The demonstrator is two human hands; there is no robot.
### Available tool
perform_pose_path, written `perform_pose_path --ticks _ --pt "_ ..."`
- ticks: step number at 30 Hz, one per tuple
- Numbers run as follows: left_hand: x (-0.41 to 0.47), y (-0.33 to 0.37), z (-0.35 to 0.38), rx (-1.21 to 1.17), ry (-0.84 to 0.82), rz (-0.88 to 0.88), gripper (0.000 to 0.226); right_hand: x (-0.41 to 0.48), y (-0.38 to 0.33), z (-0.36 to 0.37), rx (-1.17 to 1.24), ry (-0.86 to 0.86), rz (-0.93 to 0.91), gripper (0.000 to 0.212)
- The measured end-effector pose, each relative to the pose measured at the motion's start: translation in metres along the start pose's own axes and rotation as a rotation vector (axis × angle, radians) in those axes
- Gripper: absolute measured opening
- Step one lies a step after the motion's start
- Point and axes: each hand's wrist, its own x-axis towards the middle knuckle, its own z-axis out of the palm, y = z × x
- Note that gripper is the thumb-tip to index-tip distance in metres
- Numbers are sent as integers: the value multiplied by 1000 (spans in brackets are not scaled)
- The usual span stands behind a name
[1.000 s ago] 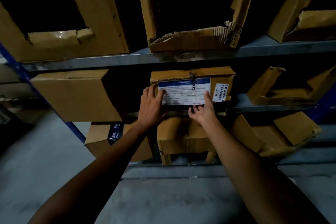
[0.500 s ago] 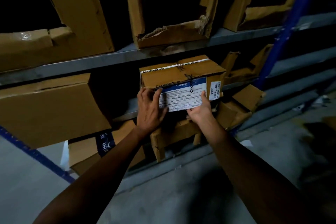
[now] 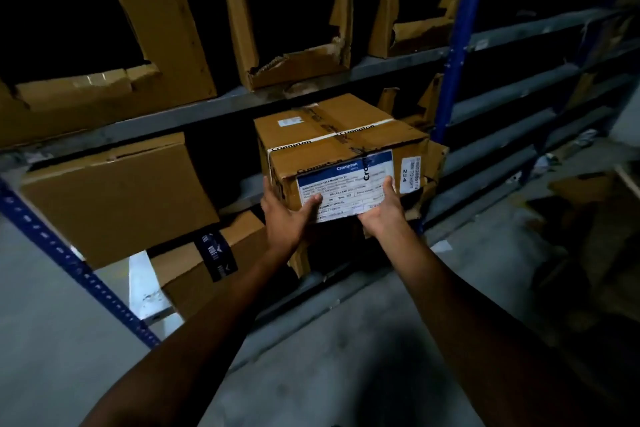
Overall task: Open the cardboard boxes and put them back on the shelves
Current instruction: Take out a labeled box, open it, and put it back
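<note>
A sealed cardboard box (image 3: 339,135) with brown tape and a blue-and-white label sticks out in front of the middle shelf (image 3: 242,191). My left hand (image 3: 287,215) grips its lower left front corner, thumb across the label. My right hand (image 3: 382,210) grips the lower front edge under the label, fingers hidden beneath the box. Both hands carry the box clear of the shelf.
Opened boxes with torn fronts (image 3: 298,66) stand on the upper shelf. A large closed box (image 3: 114,198) sits left on the middle shelf, another box (image 3: 204,263) below it. Blue rack uprights (image 3: 457,42) stand right and lower left (image 3: 76,263). Grey floor lies below.
The box has come out of the middle shelf toward me, its top now in full sight. Both hands slid to its lower front edge, and my view swung left.
</note>
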Motion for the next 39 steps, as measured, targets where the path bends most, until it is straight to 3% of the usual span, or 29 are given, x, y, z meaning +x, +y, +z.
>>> perform_pose_path --ticks 10,20,27,29,34,36,39 --pt "-79 36 -61 -103 -58 20 107 -134 20 1 13 -1 -107 59" --pt "-109 111 -151 -295 -60 97 93 -267 41 80 -13 -133 -368 55" --pt "-154 132 -193 -573 -236 -109 79 -346 55 110 -150 1 -665 41" --pt "-168 124 -195 -665 -302 -201 65 -360 65 105 -196 79 -709 36" --pt "-199 91 -191 -947 -670 -644 58 -367 93 80 -383 249 -720 30" --pt "-217 83 -194 -877 -739 -723 38 -352 107 67 -460 363 -685 37" --pt "-247 65 -200 -699 -895 -827 44 -333 123 32 -547 541 -596 33"
